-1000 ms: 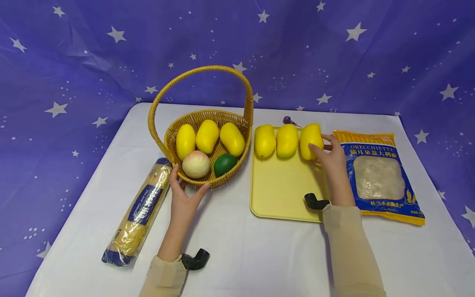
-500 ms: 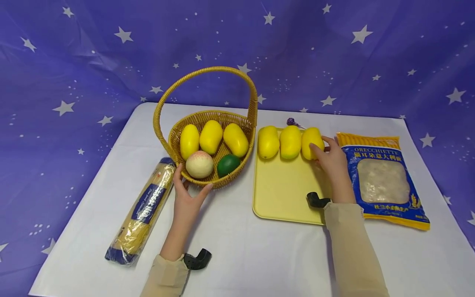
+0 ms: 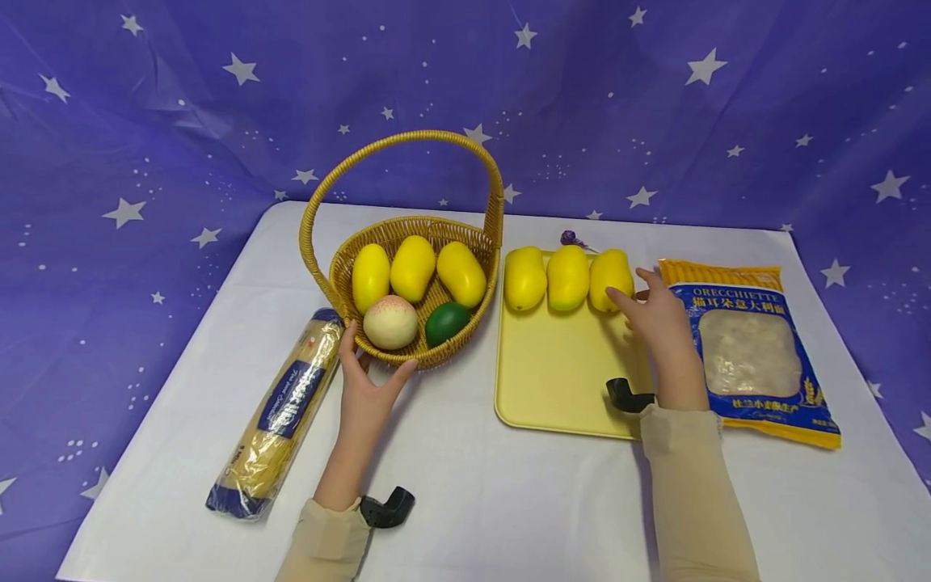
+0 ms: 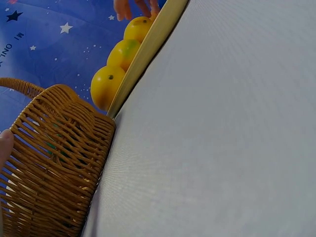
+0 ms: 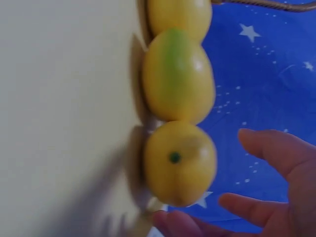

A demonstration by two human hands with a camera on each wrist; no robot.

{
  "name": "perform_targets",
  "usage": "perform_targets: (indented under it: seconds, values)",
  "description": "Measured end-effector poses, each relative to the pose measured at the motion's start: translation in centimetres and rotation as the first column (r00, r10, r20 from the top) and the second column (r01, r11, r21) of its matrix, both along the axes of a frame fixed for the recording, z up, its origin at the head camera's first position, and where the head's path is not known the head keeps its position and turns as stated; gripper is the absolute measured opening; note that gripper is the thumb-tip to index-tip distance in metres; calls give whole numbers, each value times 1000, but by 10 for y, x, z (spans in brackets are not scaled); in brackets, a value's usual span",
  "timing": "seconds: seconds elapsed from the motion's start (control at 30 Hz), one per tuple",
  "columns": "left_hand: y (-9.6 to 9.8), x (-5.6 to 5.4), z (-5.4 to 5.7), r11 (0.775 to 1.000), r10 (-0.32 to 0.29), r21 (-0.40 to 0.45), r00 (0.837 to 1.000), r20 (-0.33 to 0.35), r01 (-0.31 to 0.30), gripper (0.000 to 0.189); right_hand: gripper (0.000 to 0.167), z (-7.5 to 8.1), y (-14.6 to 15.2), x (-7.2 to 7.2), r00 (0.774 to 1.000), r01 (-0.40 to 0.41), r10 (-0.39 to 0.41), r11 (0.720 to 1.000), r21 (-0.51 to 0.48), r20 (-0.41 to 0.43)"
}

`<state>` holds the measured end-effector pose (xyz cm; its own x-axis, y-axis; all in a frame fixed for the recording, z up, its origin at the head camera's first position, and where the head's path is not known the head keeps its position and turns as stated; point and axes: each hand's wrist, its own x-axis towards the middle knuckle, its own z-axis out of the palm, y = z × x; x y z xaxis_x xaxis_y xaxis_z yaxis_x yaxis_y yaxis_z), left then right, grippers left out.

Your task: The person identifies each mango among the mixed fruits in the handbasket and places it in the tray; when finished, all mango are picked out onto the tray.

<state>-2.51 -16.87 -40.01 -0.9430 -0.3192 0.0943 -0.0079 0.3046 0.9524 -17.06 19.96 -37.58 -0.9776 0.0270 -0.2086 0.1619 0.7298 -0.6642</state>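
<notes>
My left hand point(image 3: 364, 396) holds the near left side of the wicker basket point(image 3: 465, 343), with thumb and forefinger spread along its wall. In the left wrist view, a thumb point(image 4: 5, 145) touches the basket's weave. Inside lie three yellow mangoes point(image 3: 413, 269), a pale peach point(image 3: 390, 322) and a dark green oval fruit point(image 3: 447, 324). Three more mangoes stand in a row along the far edge of the yellow tray point(image 3: 560, 372). Beside the rightmost mango point(image 3: 611, 279) is my right hand point(image 3: 658, 323). Its spread fingers stand apart from that mango in the right wrist view.
A long pack of spaghetti point(image 3: 280, 416) lies left of the basket. At the right is a blue and yellow bag of orecchiette point(image 3: 752, 352), close to the right hand. A purple-wrapped lollipop point(image 3: 570, 238) lies behind the tray. The basket's tall handle point(image 3: 407, 136) arches above it.
My right hand has let go of the rightmost mango, now standing on the tray, and has shifted slightly right with its fingers spreading. The left hand stays at the basket.
</notes>
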Motion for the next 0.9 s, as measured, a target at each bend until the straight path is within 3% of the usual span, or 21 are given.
perform_targets:
  seconds: [0.27, 0.4, 0.53, 0.67, 0.9]
  values:
    - [-2, 1, 0, 1000, -2, 9, 1000, 8, 2, 96, 83, 20, -14, 11, 998, -57, 59, 995, 77, -37]
    - [-2, 0, 0, 1000, -10, 9, 1000, 15, 9, 96, 77, 32, -31, 18, 989, -52, 63, 995, 88, -131]
    - [-3, 0, 0, 1000, -12, 5, 1000, 17, 12, 96, 69, 41, -59, 23, 963, -57, 67, 997, 46, -262]
    - [-3, -1, 1, 1000, -12, 6, 1000, 18, 12, 97, 66, 45, -90, 25, 930, -132, 117, 991, -21, -348]
    - [-3, 0, 1, 1000, -17, 26, 999, 39, 16, 97, 67, 43, -139, 12, 895, -281, 255, 960, -17, -365]
